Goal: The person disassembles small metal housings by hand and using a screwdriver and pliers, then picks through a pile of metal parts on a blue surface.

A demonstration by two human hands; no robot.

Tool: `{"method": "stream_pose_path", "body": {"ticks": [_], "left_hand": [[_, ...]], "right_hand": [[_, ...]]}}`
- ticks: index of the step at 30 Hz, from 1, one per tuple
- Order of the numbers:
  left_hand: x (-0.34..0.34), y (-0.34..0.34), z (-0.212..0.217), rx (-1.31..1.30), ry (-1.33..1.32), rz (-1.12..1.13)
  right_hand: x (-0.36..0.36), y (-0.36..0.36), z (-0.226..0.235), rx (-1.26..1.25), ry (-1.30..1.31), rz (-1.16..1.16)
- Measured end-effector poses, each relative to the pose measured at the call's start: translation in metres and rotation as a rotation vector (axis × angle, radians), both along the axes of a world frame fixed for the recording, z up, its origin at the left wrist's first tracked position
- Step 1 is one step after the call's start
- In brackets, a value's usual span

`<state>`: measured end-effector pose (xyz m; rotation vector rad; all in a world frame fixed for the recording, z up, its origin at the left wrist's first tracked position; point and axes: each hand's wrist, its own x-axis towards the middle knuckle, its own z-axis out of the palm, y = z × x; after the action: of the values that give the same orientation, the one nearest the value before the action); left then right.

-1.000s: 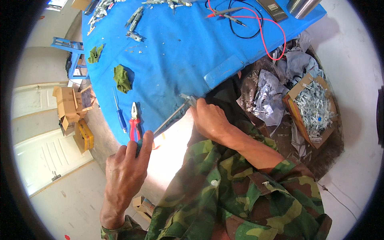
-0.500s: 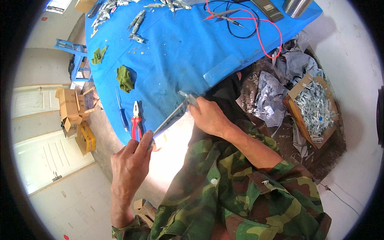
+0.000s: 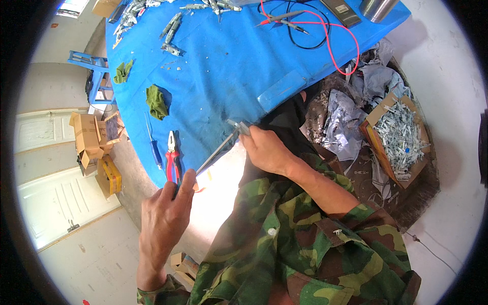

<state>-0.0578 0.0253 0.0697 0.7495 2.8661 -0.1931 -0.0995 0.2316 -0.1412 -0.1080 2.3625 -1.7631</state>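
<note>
My left hand [image 3: 166, 213] is closed around the dark handle of a screwdriver, its forefinger lying along the tool. The long metal shaft of the screwdriver [image 3: 217, 151] points up and right, its tip meeting a small grey part [image 3: 238, 125]. That part is pinched in my right hand [image 3: 267, 148], just off the table's near edge; the fingers cover most of it. Beyond my left hand, red-and-blue pliers [image 3: 173, 158] lie on the blue cloth [image 3: 218, 66], beside a second screwdriver with a blue handle [image 3: 155, 152].
Two green rags [image 3: 157, 101] lie at left on the cloth. Grey parts [image 3: 172, 30] are scattered at the back. A red test lead [image 3: 333, 56] and a steel cup [image 3: 377, 9] are at far right. A carton of grey scraps [image 3: 401, 137] sits right, near plastic bags [image 3: 343, 124].
My left hand has shifted slightly down and left with the screwdriver. The right hand and grey part have barely moved.
</note>
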Motion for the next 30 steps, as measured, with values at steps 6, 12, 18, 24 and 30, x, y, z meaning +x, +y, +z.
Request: {"method": "stream_pose_path", "body": {"ticks": [6,12,18,24,30], "left_hand": [[0.004,0.016,0.007,-0.054,-0.098,0.1],[-0.002,-0.001,-0.001,0.234,-0.263,0.264],[-0.007,-0.027,-0.025,0.494,-0.417,0.402],[-0.002,-0.022,-0.022,0.421,-0.261,0.352],[0.005,-0.013,-0.015,0.129,-0.068,0.136]], "right_hand": [[0.0,0.001,0.014,0.236,0.023,0.046],[-0.001,0.002,0.02,0.239,-0.03,0.061],[-0.003,0.005,0.019,0.191,-0.076,0.084],[-0.001,0.002,0.011,0.213,-0.025,0.061],[-0.004,0.006,0.017,0.219,-0.044,0.079]]}}
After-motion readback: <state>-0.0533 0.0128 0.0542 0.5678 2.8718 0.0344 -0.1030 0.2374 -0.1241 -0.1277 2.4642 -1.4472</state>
